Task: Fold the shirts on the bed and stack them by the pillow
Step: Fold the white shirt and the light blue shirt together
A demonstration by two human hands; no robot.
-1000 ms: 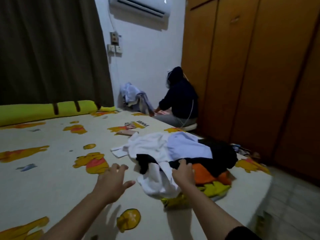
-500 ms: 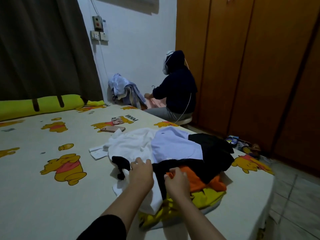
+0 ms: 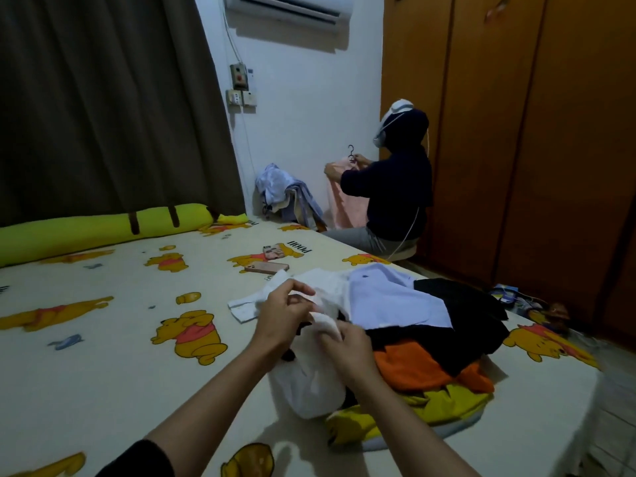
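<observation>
A heap of shirts lies near the bed's right corner: a white shirt (image 3: 309, 387), a pale lilac one (image 3: 392, 297), a black one (image 3: 457, 325), an orange one (image 3: 413, 370) and a yellow one (image 3: 444, 404) underneath. My left hand (image 3: 280, 318) and my right hand (image 3: 346, 349) both grip the white shirt's fabric and hold it raised off the heap, close together. A long yellow bolster pillow (image 3: 96, 230) lies along the far edge of the bed (image 3: 103, 356).
A phone (image 3: 266, 267) lies on the sheet beyond the heap. A person in a dark hoodie (image 3: 395, 187) sits on the floor by the wooden wardrobe (image 3: 516, 132), holding a garment on a hanger. Clothes are piled in the corner (image 3: 282, 194). Small items lie on the floor at right (image 3: 523, 301).
My left hand has come over from the bare sheet to the heap. Both hands have taken hold of the white shirt and lifted it up from the pile.
</observation>
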